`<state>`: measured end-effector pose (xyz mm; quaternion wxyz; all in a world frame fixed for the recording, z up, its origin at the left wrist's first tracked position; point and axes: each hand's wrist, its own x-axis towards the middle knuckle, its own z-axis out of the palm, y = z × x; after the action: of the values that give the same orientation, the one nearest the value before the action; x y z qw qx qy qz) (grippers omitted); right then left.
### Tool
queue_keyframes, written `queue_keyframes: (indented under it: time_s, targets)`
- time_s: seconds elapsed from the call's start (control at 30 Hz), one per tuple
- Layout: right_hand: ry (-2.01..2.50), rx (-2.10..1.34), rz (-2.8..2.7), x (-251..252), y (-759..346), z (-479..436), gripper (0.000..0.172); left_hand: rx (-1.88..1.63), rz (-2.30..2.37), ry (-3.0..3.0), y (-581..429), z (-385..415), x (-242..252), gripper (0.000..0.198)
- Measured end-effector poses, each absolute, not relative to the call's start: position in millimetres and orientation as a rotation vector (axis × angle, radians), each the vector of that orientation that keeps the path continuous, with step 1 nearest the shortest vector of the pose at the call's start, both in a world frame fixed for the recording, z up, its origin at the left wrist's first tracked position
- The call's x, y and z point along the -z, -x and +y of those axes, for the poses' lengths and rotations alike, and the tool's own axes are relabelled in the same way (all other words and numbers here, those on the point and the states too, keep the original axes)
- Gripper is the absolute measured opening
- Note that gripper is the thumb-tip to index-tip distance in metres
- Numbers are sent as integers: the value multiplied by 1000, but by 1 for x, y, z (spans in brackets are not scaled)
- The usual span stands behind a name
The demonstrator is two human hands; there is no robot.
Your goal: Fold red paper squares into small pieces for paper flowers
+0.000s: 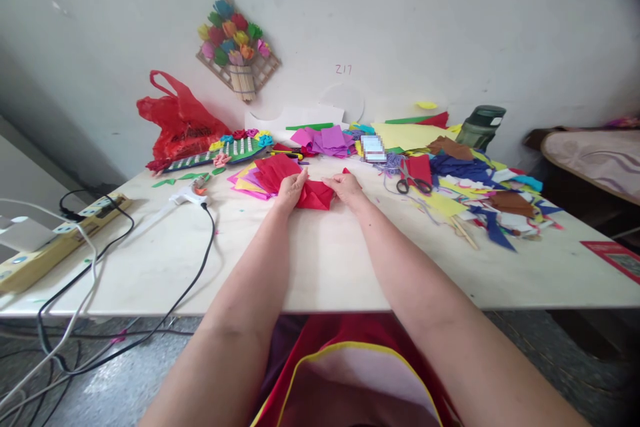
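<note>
Between my hands lies a piece of red crepe paper, low over the white table. My left hand is closed on its left side, thumb on top. My right hand pinches the right side, and a bit of red shows beyond the fingers. Beside and behind my left hand a fanned stack of coloured paper sheets in pink, yellow and purple lies under more red paper. Fingertips under the red paper are hidden.
A hot glue gun with a black cord and a power strip lie left. Scissors, a phone and heaped paper scraps are right. A red plastic bag and a green bottle stand at the back.
</note>
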<state>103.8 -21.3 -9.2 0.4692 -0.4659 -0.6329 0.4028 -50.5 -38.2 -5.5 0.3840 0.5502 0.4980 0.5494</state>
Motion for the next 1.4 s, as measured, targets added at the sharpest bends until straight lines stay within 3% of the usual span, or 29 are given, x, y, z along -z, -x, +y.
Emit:
queue_keyframes:
  time_s: [0.33,0.53,1.4]
  targets:
    - [1072,-958,-1588,7,-103,-25,36,-1398,1410,-1618,55,-29,11,47]
    - [1083,-1110,-1590,6,-103,-27,37,-1383,1343,-1687,52,-32,10,46]
    - [977,-997,-1674,10,-103,-25,26,-1274,1170,-1471,48,-43,5,38]
